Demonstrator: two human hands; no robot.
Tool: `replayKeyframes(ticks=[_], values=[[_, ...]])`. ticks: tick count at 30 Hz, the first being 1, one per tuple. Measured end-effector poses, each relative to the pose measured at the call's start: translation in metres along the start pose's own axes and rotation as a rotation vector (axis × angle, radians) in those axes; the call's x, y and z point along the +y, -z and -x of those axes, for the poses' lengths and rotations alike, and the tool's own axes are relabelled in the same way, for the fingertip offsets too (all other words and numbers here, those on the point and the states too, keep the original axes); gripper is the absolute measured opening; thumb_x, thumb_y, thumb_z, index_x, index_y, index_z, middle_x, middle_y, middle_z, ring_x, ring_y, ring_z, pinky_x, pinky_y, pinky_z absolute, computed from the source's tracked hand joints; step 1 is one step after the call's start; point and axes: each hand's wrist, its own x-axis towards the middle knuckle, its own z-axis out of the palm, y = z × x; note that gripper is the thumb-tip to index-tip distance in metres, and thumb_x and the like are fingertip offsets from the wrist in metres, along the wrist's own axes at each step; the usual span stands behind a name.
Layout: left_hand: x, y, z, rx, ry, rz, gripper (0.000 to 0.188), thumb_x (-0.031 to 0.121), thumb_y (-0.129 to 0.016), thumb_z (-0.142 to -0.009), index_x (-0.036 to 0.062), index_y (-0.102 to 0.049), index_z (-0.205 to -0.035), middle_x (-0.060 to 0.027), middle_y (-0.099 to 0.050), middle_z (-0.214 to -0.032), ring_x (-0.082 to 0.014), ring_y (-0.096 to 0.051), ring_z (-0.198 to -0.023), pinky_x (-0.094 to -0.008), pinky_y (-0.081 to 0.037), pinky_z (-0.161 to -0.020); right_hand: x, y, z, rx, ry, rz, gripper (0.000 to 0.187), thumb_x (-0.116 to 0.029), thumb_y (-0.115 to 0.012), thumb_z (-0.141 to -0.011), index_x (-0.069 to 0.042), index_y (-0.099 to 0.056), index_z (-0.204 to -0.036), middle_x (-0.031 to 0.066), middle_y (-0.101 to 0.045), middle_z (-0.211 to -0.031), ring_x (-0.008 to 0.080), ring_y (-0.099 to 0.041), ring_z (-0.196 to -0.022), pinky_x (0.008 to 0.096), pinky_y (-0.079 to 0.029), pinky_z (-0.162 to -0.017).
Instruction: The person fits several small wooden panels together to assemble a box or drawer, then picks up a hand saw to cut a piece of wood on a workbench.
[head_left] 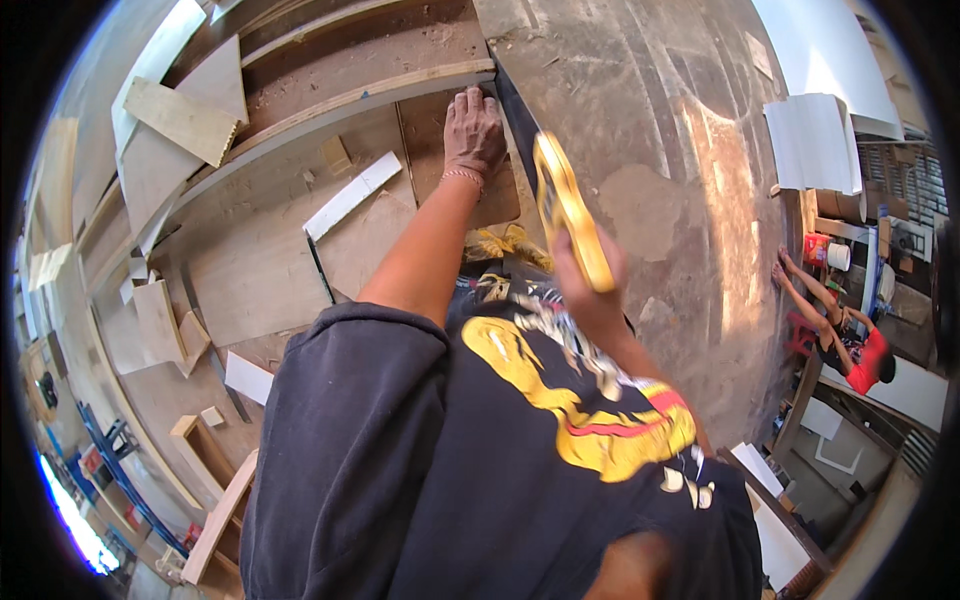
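Note:
My right hand (592, 275) is wrapped round the yellow handle of a handsaw (575, 215), and it is slightly smeared by motion. Its dark blade stretches forward from the handle, along the end of a long wooden board (380, 88). My left hand (474, 132) lies close beside the blade, fingers together and bent against the edge of that board near its end. Its fingertips are partly hidden, and I see no other thing in it.
Left of me lie a white strip (352, 195), board offcuts (182, 118) and a wooden frame (220, 515). A person in a red top (868, 360) sits low at the right, near a red bucket (816, 249). White sheets (815, 142) stand at the far right, beyond the concrete floor (650, 210).

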Motion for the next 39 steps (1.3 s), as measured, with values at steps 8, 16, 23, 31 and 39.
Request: replayKeyframes(ticks=[8,16,23,31,39], values=[[-0.005,-0.005,0.001,0.029,0.001,0.021,0.018,0.012,-0.048,-0.076,0.0012,-0.056,-0.087,-0.0151,-0.051,-0.103,-0.0285,-0.048,-0.098,-0.0365,-0.039,-0.087,0.033,-0.044,-0.065,0.054,0.111,-0.051,0.009,-0.002,-0.053,-0.07,0.0,-0.06,-0.075,0.0147,-0.06,-0.067,0.026,-0.061,-0.06,0.0331,-0.048,-0.057],[-0.003,0.0,-0.001,0.045,-0.002,0.016,0.023,0.005,-0.049,-0.069,0.0005,-0.055,-0.091,-0.0144,-0.049,-0.105,-0.031,-0.046,-0.099,-0.0374,-0.039,-0.087,0.002,0.012,0.01,-0.031,0.052,0.015,0.007,0.001,-0.053,-0.071,0.001,-0.058,-0.076,0.0105,-0.056,-0.062,0.0191,-0.055,-0.051,0.0293,-0.044,-0.05],[-0.006,-0.001,0.002,0.002,0.009,0.038,0.024,0.007,-0.049,-0.071,0.0009,-0.055,-0.093,-0.0148,-0.049,-0.105,-0.0305,-0.046,-0.099,-0.0371,-0.039,-0.087,-0.034,0.036,0.033,-0.092,-0.089,-0.029,0.008,0.003,-0.051,-0.071,0.002,-0.058,-0.077,0.0061,-0.054,-0.058,0.009,-0.051,-0.052,0.0253,-0.041,-0.05],[-0.006,-0.014,0.001,0.034,-0.018,-0.017,0.016,0.012,-0.049,-0.075,0.002,-0.055,-0.086,-0.0147,-0.05,-0.1,-0.0287,-0.048,-0.096,-0.0367,-0.04,-0.085,0.021,-0.04,-0.073,0.039,0.339,0.136,0.006,-0.001,-0.054,-0.073,0.001,-0.058,-0.077,0.0044,-0.054,-0.061,0.0095,-0.052,-0.055,0.0261,-0.042,-0.051],[0.0,0.0,-0.004,-0.009,0.0,0.017,0.017,0.009,-0.049,-0.074,0.0019,-0.056,-0.088,-0.0151,-0.051,-0.101,-0.0293,-0.048,-0.097,-0.0377,-0.039,-0.086,0.002,-0.02,-0.032,0.027,0.16,0.023,0.006,0.001,-0.054,-0.072,0.001,-0.058,-0.076,0.0069,-0.055,-0.062,0.013,-0.054,-0.056,0.0269,-0.043,-0.052]])
